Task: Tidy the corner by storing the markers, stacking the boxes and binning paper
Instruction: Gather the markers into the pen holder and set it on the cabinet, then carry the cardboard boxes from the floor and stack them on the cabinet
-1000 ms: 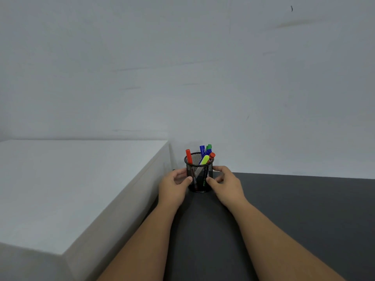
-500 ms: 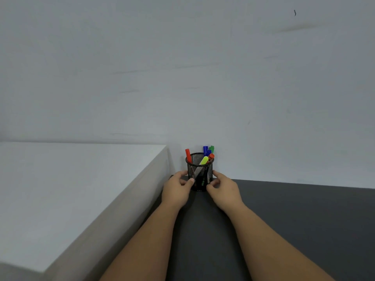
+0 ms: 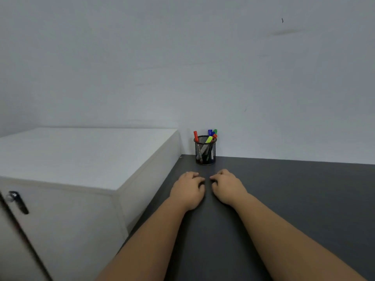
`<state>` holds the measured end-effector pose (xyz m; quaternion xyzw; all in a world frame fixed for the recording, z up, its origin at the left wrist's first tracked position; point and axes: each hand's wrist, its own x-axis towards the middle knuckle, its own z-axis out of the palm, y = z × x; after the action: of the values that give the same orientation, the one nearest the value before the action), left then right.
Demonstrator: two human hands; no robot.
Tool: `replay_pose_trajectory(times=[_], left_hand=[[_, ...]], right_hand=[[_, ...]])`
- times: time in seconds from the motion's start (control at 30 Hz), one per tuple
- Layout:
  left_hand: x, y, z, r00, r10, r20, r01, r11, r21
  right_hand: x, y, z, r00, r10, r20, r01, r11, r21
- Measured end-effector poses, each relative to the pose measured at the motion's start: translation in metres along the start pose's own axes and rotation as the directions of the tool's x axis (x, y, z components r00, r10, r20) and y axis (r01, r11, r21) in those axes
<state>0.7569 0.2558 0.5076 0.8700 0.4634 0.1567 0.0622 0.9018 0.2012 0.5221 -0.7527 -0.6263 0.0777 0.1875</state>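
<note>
A black mesh pen cup (image 3: 205,151) stands upright on the dark table (image 3: 284,199), close to the wall and beside the white cabinet. Several markers (image 3: 209,137) stick out of it: red, blue, green, yellow and orange caps. My left hand (image 3: 187,189) and my right hand (image 3: 227,187) lie side by side on the table a short way in front of the cup, apart from it. Both have loosely curled fingers and hold nothing. No boxes or paper are in view.
A white cabinet (image 3: 81,159) rises above the table on the left, its side wall running along the table's left edge. A dark door handle (image 3: 17,201) shows at its front left. A plain grey wall (image 3: 203,67) closes off the back.
Both hands have let go of the pen cup and drawn back toward me. The cup now stands alone near the wall.
</note>
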Motion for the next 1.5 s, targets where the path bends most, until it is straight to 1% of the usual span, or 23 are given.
replay_pose_trajectory(times=[0.13,0.2,0.3,0.4,0.5,0.6,0.7,0.77,0.83,0.9,0.97,1.07,1.2,1.27,1.37,1.43,1.5], left_hand=[[-0.069,0.001,-0.023,0.986,0.016,0.165,-0.017,1.000,0.009],[-0.108,0.003,-0.037,0.978,0.031,0.205,-0.038,0.999,0.026],[-0.166,-0.004,-0.059,0.976,0.019,0.216,-0.034,0.997,0.069],[-0.220,-0.024,-0.085,0.974,-0.050,0.221,0.025,0.993,0.114],[-0.280,-0.052,-0.118,0.956,-0.170,0.238,0.131,0.977,0.170],[-0.343,-0.087,-0.156,0.906,-0.343,0.247,0.279,0.925,0.260],[-0.406,-0.128,-0.197,0.854,-0.483,0.192,0.418,0.858,0.300],[-0.451,-0.154,-0.221,0.806,-0.574,0.146,0.518,0.803,0.296],[-0.494,-0.178,-0.238,0.751,-0.652,0.104,0.603,0.741,0.296],[-0.533,-0.197,-0.245,0.700,-0.709,0.089,0.657,0.688,0.309],[-0.567,-0.207,-0.248,0.665,-0.741,0.088,0.689,0.655,0.311],[-0.604,-0.215,-0.246,0.638,-0.763,0.102,0.715,0.636,0.290],[-0.640,-0.228,-0.238,0.608,-0.785,0.115,0.744,0.615,0.262],[-0.656,-0.236,-0.235,0.596,-0.793,0.125,0.752,0.606,0.260],[-0.676,-0.253,-0.230,0.560,-0.813,0.160,0.762,0.581,0.286],[-0.687,-0.269,-0.224,0.545,-0.817,0.186,0.763,0.576,0.293],[-0.695,-0.289,-0.215,0.513,-0.834,0.203,0.775,0.552,0.308]], right_hand=[[-0.054,-0.012,-0.008,0.998,0.032,0.050,-0.028,0.997,-0.070],[-0.082,-0.023,-0.012,0.996,0.039,0.080,-0.033,0.996,-0.085],[-0.124,-0.047,-0.016,0.989,0.035,0.144,-0.021,0.995,-0.094],[-0.161,-0.080,-0.017,0.978,0.007,0.210,0.012,0.996,-0.091],[-0.200,-0.121,-0.018,0.955,-0.046,0.294,0.079,0.992,-0.098],[-0.237,-0.170,-0.017,0.930,-0.087,0.356,0.122,0.989,-0.078],[-0.266,-0.223,-0.008,0.915,-0.147,0.375,0.159,0.987,0.000],[-0.285,-0.258,0.001,0.895,-0.202,0.399,0.226,0.974,-0.013],[-0.304,-0.289,0.012,0.864,-0.275,0.421,0.323,0.945,-0.047],[-0.321,-0.314,0.029,0.830,-0.322,0.456,0.381,0.924,-0.040],[-0.335,-0.333,0.048,0.800,-0.335,0.497,0.414,0.909,-0.053],[-0.349,-0.355,0.077,0.759,-0.338,0.557,0.451,0.889,-0.076],[-0.363,-0.379,0.104,0.736,-0.351,0.579,0.476,0.876,-0.074],[-0.369,-0.390,0.115,0.727,-0.356,0.587,0.469,0.882,-0.046],[-0.372,-0.407,0.138,0.706,-0.357,0.611,0.453,0.892,-0.002],[-0.374,-0.415,0.158,0.679,-0.374,0.632,0.470,0.882,0.018],[-0.376,-0.421,0.176,0.650,-0.374,0.662,0.473,0.881,0.033]])
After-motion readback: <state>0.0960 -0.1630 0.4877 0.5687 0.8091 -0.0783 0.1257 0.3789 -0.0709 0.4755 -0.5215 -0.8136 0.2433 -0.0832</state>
